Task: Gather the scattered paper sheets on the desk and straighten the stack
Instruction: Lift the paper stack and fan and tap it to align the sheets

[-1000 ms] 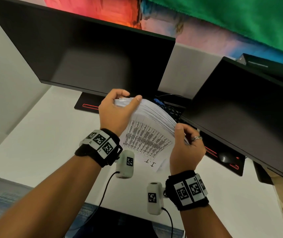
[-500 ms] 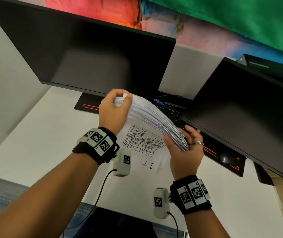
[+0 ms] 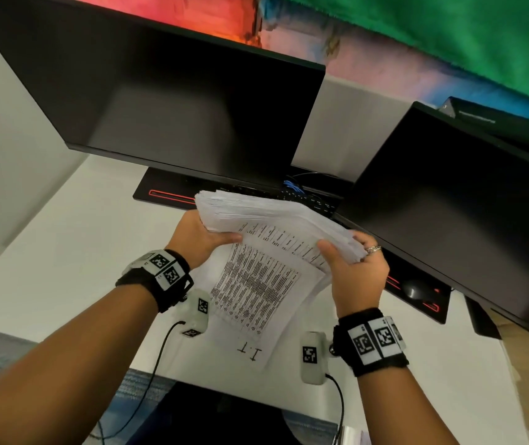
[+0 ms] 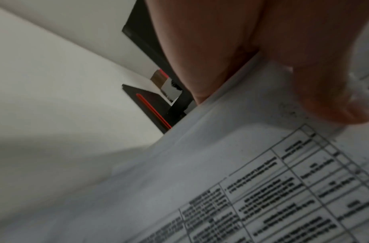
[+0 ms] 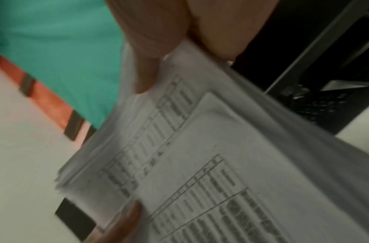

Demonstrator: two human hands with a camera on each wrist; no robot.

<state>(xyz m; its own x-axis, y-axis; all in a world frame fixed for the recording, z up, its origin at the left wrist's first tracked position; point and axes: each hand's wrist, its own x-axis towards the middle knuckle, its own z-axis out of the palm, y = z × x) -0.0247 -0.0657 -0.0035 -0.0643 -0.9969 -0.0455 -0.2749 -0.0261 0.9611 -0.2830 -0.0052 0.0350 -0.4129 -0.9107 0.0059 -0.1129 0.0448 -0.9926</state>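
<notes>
A thick stack of white printed sheets (image 3: 266,216) is held in the air above the white desk (image 3: 64,252), its fanned top edges uneven. My left hand (image 3: 207,236) grips its left edge, thumb across the front sheet. My right hand (image 3: 351,258) grips the right edge, thumb on the printed table, a ring on one finger. The front sheet (image 3: 256,290) hangs down toward me, marked "I.T". In the left wrist view my thumb presses the paper (image 4: 252,164). In the right wrist view, blurred, the stack (image 5: 221,156) fills the frame.
Two dark monitors (image 3: 173,101) (image 3: 462,213) stand close behind the stack. A black keyboard (image 3: 304,197) and a mouse (image 3: 415,289) on a black pad with red trim lie under them. A dark chair edge (image 3: 211,419) sits below the desk's front edge.
The left hand has dropped from the stack's top corner to its left edge, thumb now on the front. The stack has tipped flatter and its top edges face me. The right hand has slid lower.
</notes>
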